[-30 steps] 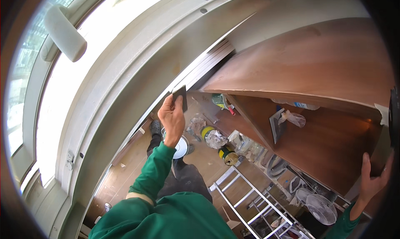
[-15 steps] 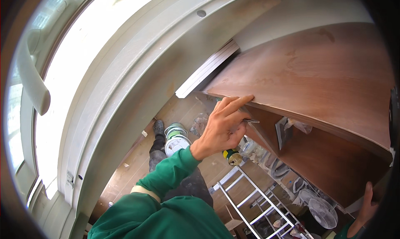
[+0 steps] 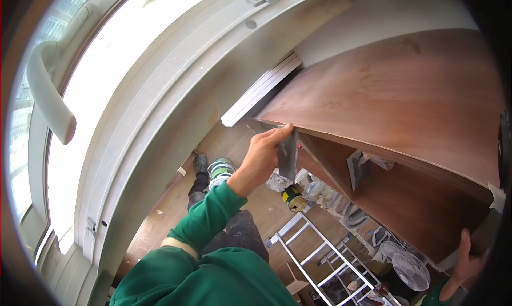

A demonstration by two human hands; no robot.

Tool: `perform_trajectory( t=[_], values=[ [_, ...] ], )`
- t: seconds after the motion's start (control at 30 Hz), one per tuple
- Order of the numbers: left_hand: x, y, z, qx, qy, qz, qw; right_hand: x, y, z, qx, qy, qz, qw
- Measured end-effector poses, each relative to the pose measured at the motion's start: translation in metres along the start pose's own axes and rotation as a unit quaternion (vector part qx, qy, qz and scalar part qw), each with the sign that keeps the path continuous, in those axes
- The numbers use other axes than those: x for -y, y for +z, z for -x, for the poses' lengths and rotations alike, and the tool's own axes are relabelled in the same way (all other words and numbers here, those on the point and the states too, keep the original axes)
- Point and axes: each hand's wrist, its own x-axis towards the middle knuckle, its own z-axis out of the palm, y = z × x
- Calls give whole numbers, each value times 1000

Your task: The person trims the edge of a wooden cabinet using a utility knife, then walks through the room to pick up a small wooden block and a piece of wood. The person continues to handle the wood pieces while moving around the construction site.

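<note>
My left hand (image 3: 262,155) is at the front edge of the brown wooden cabinet (image 3: 394,84), its thumb and fingers closed on a flat dark grey blade (image 3: 288,154). The blade hangs down from the thumb, just below the cabinet's upper board. Any handle on it is hidden by the hand. At the far right, my right hand (image 3: 466,260) is beside the cabinet's lower end with the thumb pointing up; its other fingers are lost in shadow. An open compartment of the cabinet holds a grey flat piece (image 3: 356,167) and a clear plastic bag (image 3: 380,161).
A pale window frame with a handle (image 3: 53,95) curves along the left. White strips (image 3: 261,90) lie between it and the cabinet. Below are a metal ladder (image 3: 320,252), a yellow-and-black can (image 3: 293,198), a fan (image 3: 410,271) and a bucket (image 3: 221,170) near another leg and shoe.
My left hand has moved left along the cabinet edge. The blade has turned, so its broad face now shows instead of a thin edge. My right hand stays about where it was.
</note>
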Motion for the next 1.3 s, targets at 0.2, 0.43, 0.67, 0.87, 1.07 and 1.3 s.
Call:
perform_trajectory(
  t=[0.2, 0.43, 0.67, 0.87, 1.07, 1.3],
  values=[
    [8, 48, -2, -106, 10, -121, 987, 47, 15, -10, -53, -22, -106, 993],
    [12, 72, 8, -132, 113, -104, 979, 53, 13, -18, -63, -94, 32, 993],
    [10, 104, 27, -140, 145, -92, 975, 74, 18, -40, -40, -166, 8, 985],
    [14, 111, 31, -143, 211, -118, 960, 88, 24, -50, -29, -172, -91, 980],
    [10, 52, 59, -74, 177, -53, 980, 109, 23, -56, 5, -123, -149, 981],
    [19, -90, 85, -182, 188, -318, 911, 120, 27, -71, 0, -190, -180, 965]
  ],
)
